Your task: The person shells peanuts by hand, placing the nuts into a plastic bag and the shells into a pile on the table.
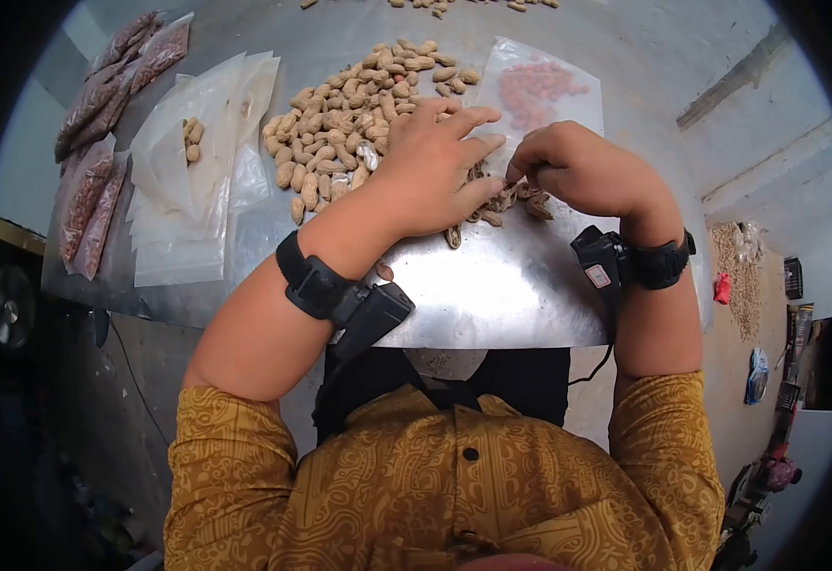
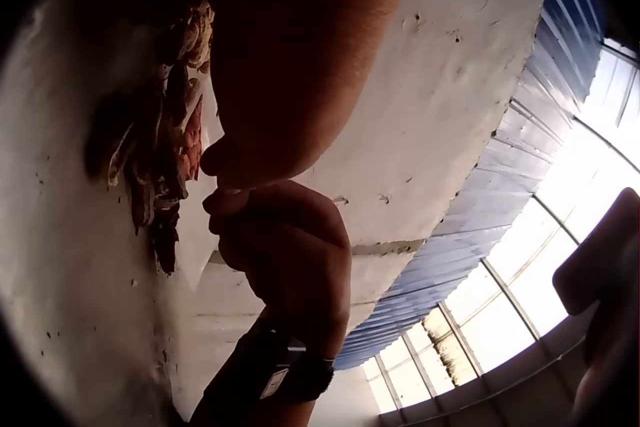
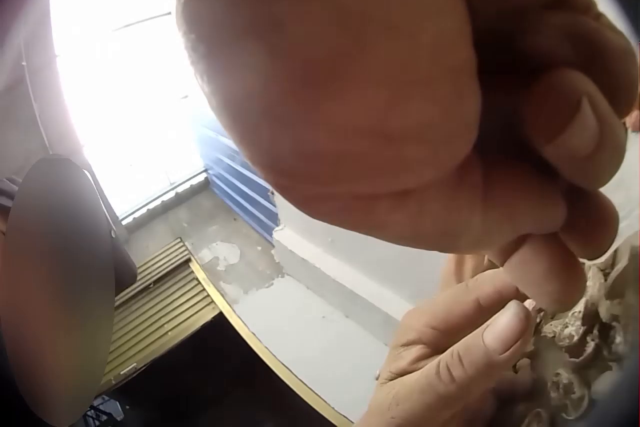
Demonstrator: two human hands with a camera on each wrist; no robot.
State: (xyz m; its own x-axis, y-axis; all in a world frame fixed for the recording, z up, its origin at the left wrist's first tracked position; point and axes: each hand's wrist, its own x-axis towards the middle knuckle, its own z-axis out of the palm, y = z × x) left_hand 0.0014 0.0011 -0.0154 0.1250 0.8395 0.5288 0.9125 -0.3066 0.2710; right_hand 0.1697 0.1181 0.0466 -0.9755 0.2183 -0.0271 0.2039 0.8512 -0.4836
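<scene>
My left hand (image 1: 430, 176) reaches over the right edge of a heap of unshelled peanuts (image 1: 335, 124), its fingers extended and spread. Its thumb (image 3: 475, 347) points toward my right hand (image 1: 587, 171), which is curled with its fingertips close together beside the left thumb. Whether the right fingertips pinch something small I cannot tell. Beneath both hands lie broken peanut shells (image 1: 506, 198), seen as a dark cluster of shells (image 2: 160, 157) in the left wrist view. Just beyond the hands, reddish shelled peanuts (image 1: 539, 88) lie on a clear plastic bag (image 1: 582, 112).
Flat plastic bags (image 1: 178, 252) are stacked on the left of the metal table (image 1: 492, 305), with a few peanuts (image 1: 192, 140) on top. Filled bags of reddish peanuts (image 1: 92, 205) lie at the far left edge. More peanuts are scattered along the far side.
</scene>
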